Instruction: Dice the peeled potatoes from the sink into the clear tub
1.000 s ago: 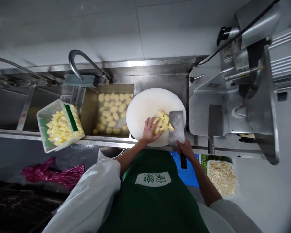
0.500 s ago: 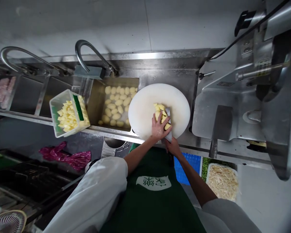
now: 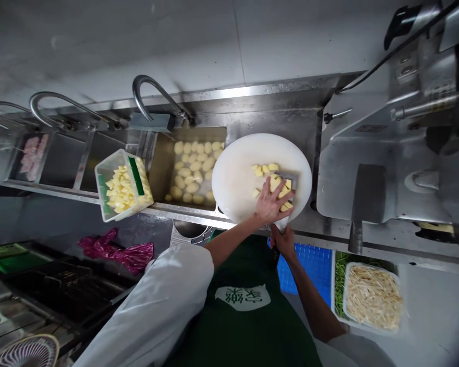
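A round white cutting board (image 3: 240,168) lies on the steel counter and bears yellow potato chunks (image 3: 270,168). My left hand (image 3: 272,201) lies flat with fingers spread over a heap of chunks, pressing them onto the flat blade of a cleaver (image 3: 288,181). My right hand (image 3: 283,241) is closed round the cleaver's dark handle at the board's near edge. Most of the blade is hidden under my left hand and the chunks.
A sink basin (image 3: 164,163) left of the board holds several peeled potatoes (image 3: 193,168). A clear tub (image 3: 99,178) of cut potato rests on the sink's rim. A slicing machine (image 3: 398,158) and a second cleaver (image 3: 365,196) stand right. A blue crate (image 3: 313,265) and a tray (image 3: 398,278) of shreds sit below.
The cleaver went from beside the heap to flat under the chunks. My left hand shifted right onto the chunks on the blade. The camera view drifted, so the scene sits further right.
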Available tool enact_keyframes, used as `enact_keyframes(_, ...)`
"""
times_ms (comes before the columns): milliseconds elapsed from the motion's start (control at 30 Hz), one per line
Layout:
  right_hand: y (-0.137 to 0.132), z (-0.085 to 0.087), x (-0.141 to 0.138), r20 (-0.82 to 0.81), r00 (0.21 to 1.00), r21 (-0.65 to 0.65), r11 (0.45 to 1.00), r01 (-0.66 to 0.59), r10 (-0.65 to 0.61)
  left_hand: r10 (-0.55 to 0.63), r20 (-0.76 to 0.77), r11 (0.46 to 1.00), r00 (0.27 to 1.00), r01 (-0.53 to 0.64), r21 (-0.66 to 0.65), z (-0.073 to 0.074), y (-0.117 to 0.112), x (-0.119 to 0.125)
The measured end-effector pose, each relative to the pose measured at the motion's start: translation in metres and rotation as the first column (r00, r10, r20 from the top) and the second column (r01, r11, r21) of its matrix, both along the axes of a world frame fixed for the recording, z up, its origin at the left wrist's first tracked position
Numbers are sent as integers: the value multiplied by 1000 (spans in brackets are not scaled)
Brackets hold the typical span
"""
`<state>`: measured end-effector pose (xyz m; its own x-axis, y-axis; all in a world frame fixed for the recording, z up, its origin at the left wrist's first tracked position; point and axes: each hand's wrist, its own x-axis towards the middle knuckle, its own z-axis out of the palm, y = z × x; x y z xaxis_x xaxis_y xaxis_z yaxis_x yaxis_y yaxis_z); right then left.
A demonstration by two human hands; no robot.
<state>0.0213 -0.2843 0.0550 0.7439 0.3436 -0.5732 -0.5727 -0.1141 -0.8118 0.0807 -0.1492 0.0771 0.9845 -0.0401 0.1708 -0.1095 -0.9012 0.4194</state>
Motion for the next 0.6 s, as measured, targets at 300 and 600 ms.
enact_keyframes(300, 100, 34, -24, 197, 978, 100, 991, -87, 66, 116, 141, 988, 983, -128, 81, 78, 106, -38)
enact_keyframes(600, 376, 86, -105, 294, 723, 17, 753, -658, 625, 542, 299, 816, 785, -577, 37, 106, 387, -199)
